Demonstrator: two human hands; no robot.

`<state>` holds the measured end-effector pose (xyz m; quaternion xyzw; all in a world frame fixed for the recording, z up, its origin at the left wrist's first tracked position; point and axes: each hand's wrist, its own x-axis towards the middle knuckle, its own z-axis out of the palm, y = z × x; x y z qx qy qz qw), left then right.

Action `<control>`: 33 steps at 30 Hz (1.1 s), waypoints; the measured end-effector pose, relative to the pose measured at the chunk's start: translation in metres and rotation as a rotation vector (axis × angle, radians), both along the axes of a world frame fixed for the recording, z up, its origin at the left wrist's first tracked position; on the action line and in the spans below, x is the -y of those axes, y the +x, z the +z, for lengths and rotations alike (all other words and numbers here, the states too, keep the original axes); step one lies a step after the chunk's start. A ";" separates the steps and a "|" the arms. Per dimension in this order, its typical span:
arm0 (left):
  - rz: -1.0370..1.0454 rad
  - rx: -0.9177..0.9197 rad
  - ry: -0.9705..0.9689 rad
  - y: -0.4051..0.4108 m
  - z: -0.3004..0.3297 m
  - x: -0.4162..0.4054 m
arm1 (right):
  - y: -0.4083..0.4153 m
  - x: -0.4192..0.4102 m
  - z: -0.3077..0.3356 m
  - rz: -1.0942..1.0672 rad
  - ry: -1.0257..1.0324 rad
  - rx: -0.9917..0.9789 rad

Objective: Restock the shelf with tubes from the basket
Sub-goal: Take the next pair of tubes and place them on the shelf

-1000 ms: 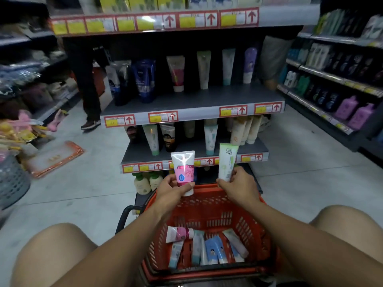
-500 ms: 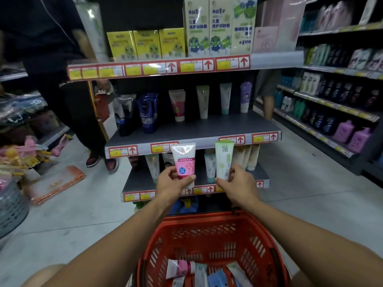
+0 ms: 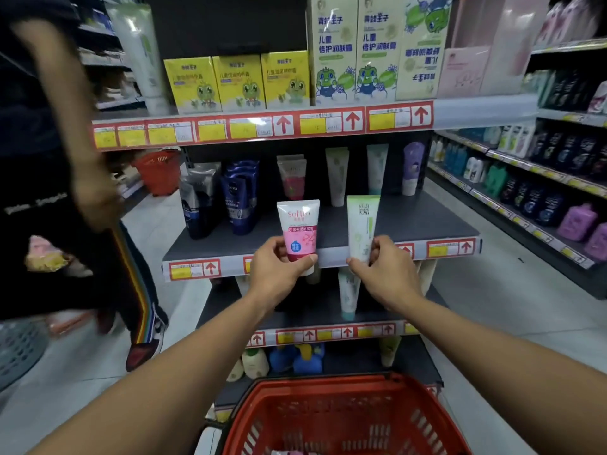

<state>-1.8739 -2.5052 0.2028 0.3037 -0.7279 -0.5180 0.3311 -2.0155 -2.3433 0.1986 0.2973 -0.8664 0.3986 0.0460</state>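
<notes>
At the front edge of the grey shelf (image 3: 427, 221), held upright: pink tube (image 3: 298, 233) and green tube (image 3: 361, 226), long axes vertical, flat crimped ends up, caps down and hidden behind the hands. Pinched low between thumb and curled fingers of the left hand (image 3: 279, 274), the pink tube: glossy white plastic on top printed "Softto", pink lower half with white Chinese lettering and a small blue round badge. Gripped near its base by the right hand (image 3: 387, 274), the green tube: slimmer, pale green fading to white, small print too fine to read. Behind on the shelf, standing cap-down: dark blue NIVEA tubes (image 3: 241, 195), a pink-and-white one, pale green ones, a purple one. Along the shelf lip, red-framed yellow price tags (image 3: 193, 269) with red up-arrows. One shelf up, yellow boxes (image 3: 238, 82) with a cartoon frog and Chinese text. Below, red slotted plastic basket (image 3: 345, 418).
</notes>
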 end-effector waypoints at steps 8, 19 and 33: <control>0.042 0.033 -0.119 -0.035 0.027 0.031 | -0.034 0.044 0.021 -0.049 -0.043 -0.025; 0.144 0.158 -0.236 -0.063 0.015 0.060 | -0.061 0.075 0.015 0.007 -0.012 -0.012; 0.228 0.454 -0.262 -0.095 0.021 0.087 | -0.101 0.105 0.027 -0.032 0.268 0.060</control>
